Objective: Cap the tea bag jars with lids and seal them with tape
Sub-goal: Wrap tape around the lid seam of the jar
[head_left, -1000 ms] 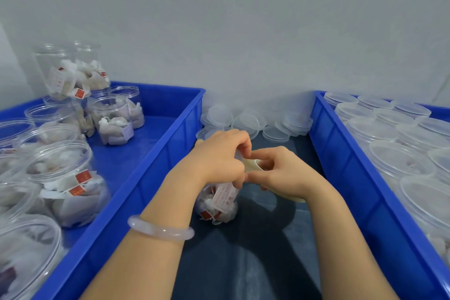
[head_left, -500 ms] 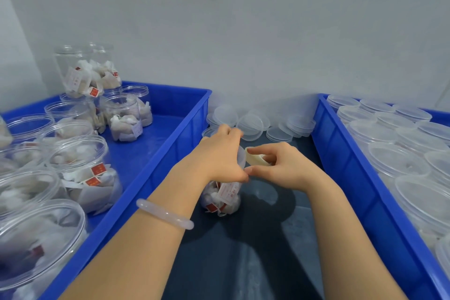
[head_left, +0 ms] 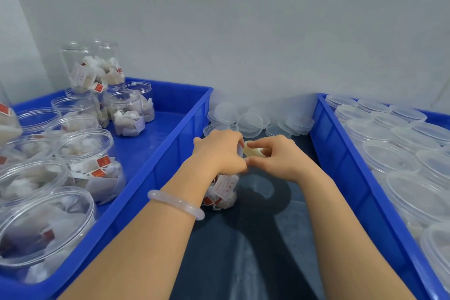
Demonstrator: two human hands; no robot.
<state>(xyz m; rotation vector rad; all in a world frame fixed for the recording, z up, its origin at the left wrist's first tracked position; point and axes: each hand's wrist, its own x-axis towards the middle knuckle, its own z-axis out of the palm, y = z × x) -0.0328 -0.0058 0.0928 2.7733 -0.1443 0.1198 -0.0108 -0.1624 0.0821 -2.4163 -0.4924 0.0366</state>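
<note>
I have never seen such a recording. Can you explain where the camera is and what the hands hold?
No machine: a person works with bare hands, filmed by a camera on their head. The left hand grips the top of a clear plastic jar of tea bags on the dark table. The right hand pinches a pale roll of tape beside it. The blue plastic crate on the left holds jars of tea bags; the blue crate on the right holds lidded ones. By the wall lie loose clear round lids.
</note>
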